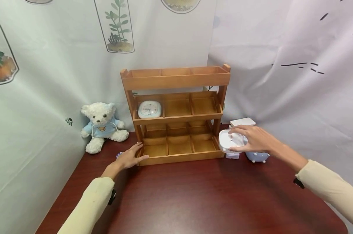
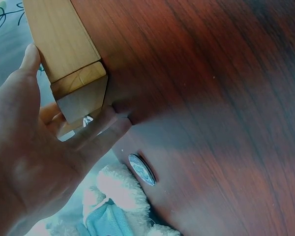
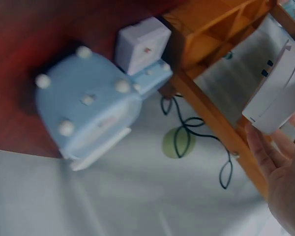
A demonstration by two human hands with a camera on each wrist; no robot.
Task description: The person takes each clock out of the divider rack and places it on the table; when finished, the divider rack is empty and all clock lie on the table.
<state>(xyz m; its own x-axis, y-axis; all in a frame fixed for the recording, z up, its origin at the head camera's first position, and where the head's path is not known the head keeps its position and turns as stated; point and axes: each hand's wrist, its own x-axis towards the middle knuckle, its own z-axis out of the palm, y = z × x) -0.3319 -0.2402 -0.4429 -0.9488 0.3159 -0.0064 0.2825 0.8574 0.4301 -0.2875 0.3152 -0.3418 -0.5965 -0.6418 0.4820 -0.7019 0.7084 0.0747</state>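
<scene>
A brown wooden shelf rack with divided tiers stands on the table. My left hand rests against its lower left corner, fingers extended. In the left wrist view, the thumb lies on the wood's front and two fingertips reach toward the tabletop. My right hand holds a white rounded clock beside the rack's right end, thumb and fingers on opposite sides. The clock's face does not show. Another white clock sits in the left compartment of the middle tier, face outward.
A white teddy bear in a blue top sits left of the rack. Near it lies a small blue-and-white oval piece. Right of the rack are a light-blue rounded item with white knobs and a pale lavender box. A dark cord hangs behind.
</scene>
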